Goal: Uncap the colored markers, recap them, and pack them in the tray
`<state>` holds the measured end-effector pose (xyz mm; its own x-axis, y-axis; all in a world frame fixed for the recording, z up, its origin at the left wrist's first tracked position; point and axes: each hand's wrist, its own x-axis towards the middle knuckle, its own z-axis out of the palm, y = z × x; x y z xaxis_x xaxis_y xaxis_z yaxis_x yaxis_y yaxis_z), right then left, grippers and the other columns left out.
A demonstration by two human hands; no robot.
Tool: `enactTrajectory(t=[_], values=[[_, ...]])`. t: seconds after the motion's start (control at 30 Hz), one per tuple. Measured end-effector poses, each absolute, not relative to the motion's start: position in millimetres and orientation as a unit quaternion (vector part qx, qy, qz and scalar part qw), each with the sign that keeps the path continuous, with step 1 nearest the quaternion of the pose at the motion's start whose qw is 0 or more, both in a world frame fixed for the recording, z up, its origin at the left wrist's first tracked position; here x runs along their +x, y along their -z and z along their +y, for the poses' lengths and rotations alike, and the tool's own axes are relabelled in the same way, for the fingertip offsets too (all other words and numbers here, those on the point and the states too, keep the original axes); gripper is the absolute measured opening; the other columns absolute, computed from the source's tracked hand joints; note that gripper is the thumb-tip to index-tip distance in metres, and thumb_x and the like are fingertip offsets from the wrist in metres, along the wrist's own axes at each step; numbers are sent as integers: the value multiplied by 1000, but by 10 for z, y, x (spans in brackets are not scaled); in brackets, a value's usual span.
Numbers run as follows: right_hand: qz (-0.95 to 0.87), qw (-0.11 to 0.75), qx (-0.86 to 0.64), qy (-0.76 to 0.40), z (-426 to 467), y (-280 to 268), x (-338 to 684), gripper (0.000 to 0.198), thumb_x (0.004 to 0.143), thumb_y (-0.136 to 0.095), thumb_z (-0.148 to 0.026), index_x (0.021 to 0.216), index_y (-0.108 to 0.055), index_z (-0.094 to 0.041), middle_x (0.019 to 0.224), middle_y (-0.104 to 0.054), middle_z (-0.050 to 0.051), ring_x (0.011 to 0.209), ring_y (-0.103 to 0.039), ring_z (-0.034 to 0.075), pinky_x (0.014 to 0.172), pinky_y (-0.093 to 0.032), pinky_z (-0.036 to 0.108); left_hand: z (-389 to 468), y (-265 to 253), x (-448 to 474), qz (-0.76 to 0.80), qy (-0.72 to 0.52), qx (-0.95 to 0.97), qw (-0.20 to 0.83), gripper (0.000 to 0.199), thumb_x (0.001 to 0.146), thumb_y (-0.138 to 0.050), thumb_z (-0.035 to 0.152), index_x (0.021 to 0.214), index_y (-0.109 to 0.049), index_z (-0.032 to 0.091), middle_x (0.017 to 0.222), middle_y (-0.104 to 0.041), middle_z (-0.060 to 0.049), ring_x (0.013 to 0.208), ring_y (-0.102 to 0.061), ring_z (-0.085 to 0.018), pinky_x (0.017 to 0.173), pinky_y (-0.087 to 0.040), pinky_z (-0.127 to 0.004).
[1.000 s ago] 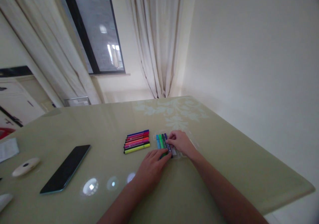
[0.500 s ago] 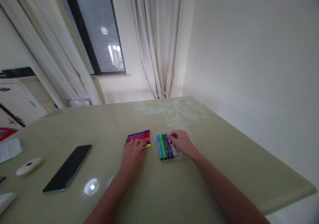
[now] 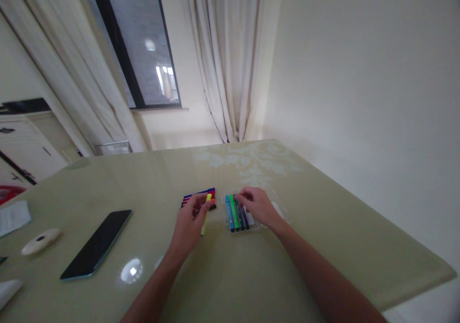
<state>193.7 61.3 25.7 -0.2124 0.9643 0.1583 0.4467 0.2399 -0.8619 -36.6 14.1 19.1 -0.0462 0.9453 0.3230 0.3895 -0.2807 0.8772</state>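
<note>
A yellow felt-tip pen is pinched in my left hand, tilted, its cap end up between thumb and fingers. Just beyond that hand lies a row of felt-tip pens in blue, red, pink and orange, partly covered by my fingers. My right hand is over the clear plastic case, its fingers closed together at the upper ends of the dark pens. Inside the case, light blue, green, dark green and purple pens lie side by side. Whether the right fingertips grip one is hidden.
Left on the glossy green table lie a black phone, a white oval object and papers. The table's right edge runs along the wall. Curtains and a window stand behind.
My left hand has lifted the yellow pen from the row and turned it from lying to tilted upright. My right hand has shifted slightly left over the pens in the case.
</note>
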Motion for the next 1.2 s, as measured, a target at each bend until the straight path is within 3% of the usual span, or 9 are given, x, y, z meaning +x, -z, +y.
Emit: enactTrajectory(t=[0.07,0.17,0.33,0.43,0.53,0.63,0.8,1.03,1.2], values=[[-692,380,-471,-392,575,-274,1892,25,89,-63,-37,75,-68,-18,67,-70,1,53,-57,11,54,-44,22,124,-246,-336,500,-541,574,359,39,90,-65,50,114,-66,19,96,-74,-5,83,-68,-20,72,-53,-30],[-686,384,-416,-457,518,-279,1828,31,89,-66,-46,78,-70,-17,71,-71,2,57,-59,12,56,-46,22,98,-262,-278,473,-564,528,423,38,85,-71,49,106,-70,18,89,-73,-4,73,-66,-16,64,-51,-25],[-679,365,-352,-532,431,-251,1735,30,82,-77,-47,91,-74,-18,81,-74,2,72,-67,15,68,-51,25,69,-222,-182,462,-558,504,470,34,81,-77,48,93,-69,18,84,-72,-2,75,-68,-16,67,-55,-26],[-679,354,-344,-544,426,-252,1715,32,76,-82,-45,91,-74,-18,81,-74,3,75,-68,17,70,-51,26,69,-189,-165,468,-544,514,470,36,84,-74,49,102,-67,18,92,-73,-4,80,-70,-19,71,-58,-30],[-671,381,-377,-512,517,-274,1813,29,77,-80,-44,88,-73,-18,79,-73,3,74,-68,17,68,-51,27,59,-115,-165,480,-516,569,424,45,90,-66,48,125,-61,20,111,-73,-8,93,-71,-22,78,-60,-36],[-657,396,-448,-459,670,-286,2049,26,78,-78,-41,85,-70,-17,76,-73,3,68,-66,15,62,-50,25,7,-8,-125,476,-431,707,295,41,96,-60,40,134,-58,26,127,-69,-9,113,-67,-26,95,-56,-44],[-648,333,-526,-439,809,-203,2355,22,77,-79,-32,82,-64,-17,67,-71,2,57,-64,14,52,-50,23,-107,87,53,401,-240,877,112,53,97,-59,21,148,-49,30,149,-57,-6,135,-53,-27,114,-42,-50],[-668,284,-559,-401,747,-116,2197,14,77,-76,-16,78,-62,-19,60,-69,-1,54,-65,14,53,-48,22,-157,43,103,414,-171,892,58,54,96,-63,22,147,-50,32,150,-56,-5,134,-52,-26,112,-44,-48],[-694,248,-589,-331,717,-157,2135,9,78,-77,-16,77,-68,-17,65,-72,2,58,-67,14,55,-45,22,-171,39,102,416,-168,892,61,52,96,-64,26,145,-52,34,149,-55,-5,134,-51,-27,112,-43,-48]])
